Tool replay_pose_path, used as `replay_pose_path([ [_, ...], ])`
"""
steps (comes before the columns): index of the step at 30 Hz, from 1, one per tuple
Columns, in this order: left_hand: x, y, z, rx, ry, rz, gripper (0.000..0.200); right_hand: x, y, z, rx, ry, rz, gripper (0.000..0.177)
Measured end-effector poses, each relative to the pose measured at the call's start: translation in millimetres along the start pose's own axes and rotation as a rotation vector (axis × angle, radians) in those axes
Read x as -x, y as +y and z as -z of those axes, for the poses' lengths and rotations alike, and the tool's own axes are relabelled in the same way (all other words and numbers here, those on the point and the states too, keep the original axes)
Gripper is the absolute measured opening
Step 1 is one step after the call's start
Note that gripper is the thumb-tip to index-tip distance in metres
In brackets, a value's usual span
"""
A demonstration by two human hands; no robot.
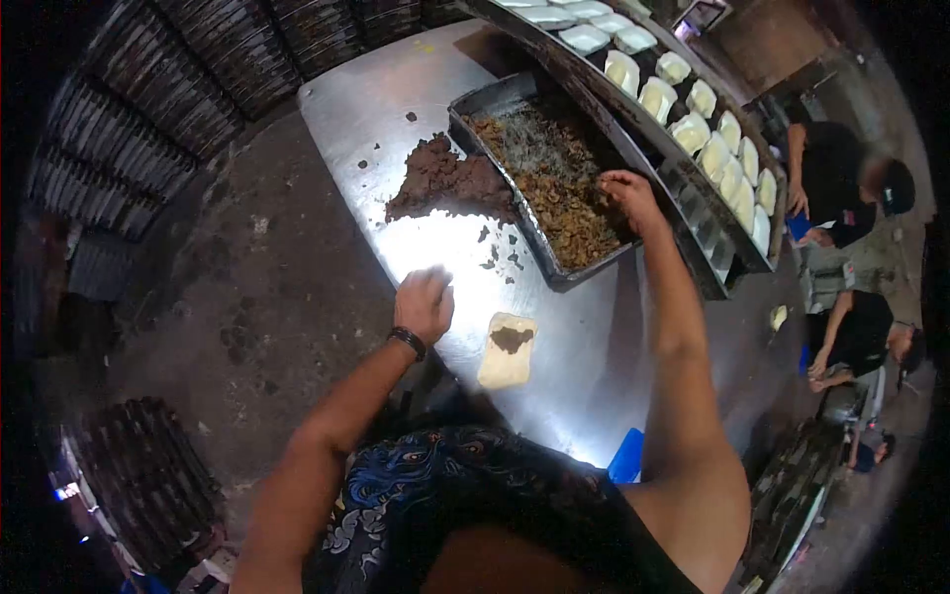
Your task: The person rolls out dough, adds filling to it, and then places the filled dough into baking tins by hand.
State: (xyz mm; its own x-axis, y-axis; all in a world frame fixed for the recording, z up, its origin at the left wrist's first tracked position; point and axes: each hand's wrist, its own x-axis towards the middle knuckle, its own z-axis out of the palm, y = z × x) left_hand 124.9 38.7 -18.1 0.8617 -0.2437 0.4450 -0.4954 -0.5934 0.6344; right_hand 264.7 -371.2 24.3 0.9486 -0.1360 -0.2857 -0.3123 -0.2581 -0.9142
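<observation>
On the metal table, a flat pale piece of dough (pixel 505 368) lies near me with a dark brown patch of paste (pixel 511 340) on its upper part. My left hand (pixel 424 305), a dark band at its wrist, is over the table's left edge, up and left of the dough; its fingers are smeared by motion and glare. My right hand (pixel 629 198) hangs over the right side of a deep metal tray (pixel 534 230) of crumbly brown filling (pixel 569 218). Its fingers are bent and apart, with nothing visible in them.
A mound of dark brown paste (pixel 445 183) sits left of the tray, with crumbs around it. Behind it slants a rack (pixel 683 148) holding several pale dough pieces (pixel 714 153) in white wrappers. Something blue (pixel 625 455) is beside my right arm. Other people (pixel 841 183) are at the right.
</observation>
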Motion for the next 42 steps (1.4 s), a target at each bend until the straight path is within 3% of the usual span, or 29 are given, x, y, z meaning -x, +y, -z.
replay_pose_path([
  [2, -2.2, 1.2, 3.7, 0.026, -0.024, 0.001, 0.016, 25.5, -16.0, -12.6, -0.361, 0.012, -0.070, 0.015],
  [3, -2.6, 1.0, 6.7, 0.038, -0.044, 0.002, 0.015, 32.4, -23.4, -16.2, -0.367, 0.033, -0.095, 0.022],
  [6, 0.1, -2.3, 6.3, 0.056, -0.034, 0.006, 0.014, 46.1, -35.0, -17.2, -0.526, -0.049, 0.009, 0.020],
  [11, 3.8, -18.4, -1.6, 0.077, -0.043, -0.094, 0.013, 121.5, -73.1, -60.2, -0.498, 0.149, 0.032, 0.026],
  [14, 2.9, -22.7, 1.5, 0.097, -0.069, -0.162, 0.012, 177.5, -68.2, -95.2, -0.545, 0.023, 0.016, 0.027],
  [17, 1.2, -27.1, 4.8, 0.150, -0.138, -0.193, 0.010, 225.3, -40.5, -137.5, -0.340, 0.165, -0.090, 0.020],
  [19, 1.2, -30.2, 4.5, 0.183, -0.165, -0.212, 0.011, 251.9, -27.6, -167.1, -0.093, 0.130, -0.024, 0.015],
  [21, -1.6, -31.8, 7.9, 0.176, -0.195, -0.243, 0.013, 270.5, -2.2, -202.7, 0.556, 0.225, 0.202, 0.017],
  [22, 0.3, -30.0, 9.0, 0.174, -0.209, -0.253, 0.013, 275.6, 20.7, -216.2, 0.599, 0.245, 0.450, 0.022],
  [24, 3.9, -28.6, 12.6, 0.184, -0.253, -0.263, 0.015, 284.0, 31.0, -235.7, 0.833, 0.410, 0.563, 0.023],
  [27, 5.4, -24.5, 20.1, 0.179, -0.252, -0.277, 0.018, 271.0, -12.4, -207.5, 0.866, -0.052, 0.220, 0.026],
  [30, 6.0, -10.7, 18.8, 0.124, -0.262, -0.262, 0.023, 243.3, -40.2, -192.3, 0.909, 0.078, 0.307, 0.028],
  [31, 5.7, -5.1, 16.2, 0.089, -0.261, -0.260, 0.024, 229.3, -32.3, -198.5, 0.873, 0.270, 0.480, 0.029],
  [34, 16.2, -2.6, -0.7, -0.001, -0.252, -0.232, 0.029, 212.7, -12.0, -242.0, 0.735, 0.613, 0.742, 0.035],
  [35, 17.1, -2.4, -3.9, -0.026, -0.241, -0.219, 0.030, 213.4, 8.7, -246.4, 0.908, 0.430, 0.635, 0.041],
  [38, 22.3, 11.1, 3.5, -0.138, -0.296, -0.226, 0.040, 196.5, 14.3, -233.2, 0.662, 0.408, 0.566, 0.044],
  [40, 22.6, 27.4, 10.2, -0.158, -0.469, -0.203, 0.061, 186.0, 22.5, -203.5, 0.117, 0.286, 0.432, 0.043],
  [42, 25.9, 38.8, 6.2, -0.208, -0.465, -0.238, 0.066, 201.7, 6.8, -159.5, 0.310, 0.116, 0.356, 0.046],
])
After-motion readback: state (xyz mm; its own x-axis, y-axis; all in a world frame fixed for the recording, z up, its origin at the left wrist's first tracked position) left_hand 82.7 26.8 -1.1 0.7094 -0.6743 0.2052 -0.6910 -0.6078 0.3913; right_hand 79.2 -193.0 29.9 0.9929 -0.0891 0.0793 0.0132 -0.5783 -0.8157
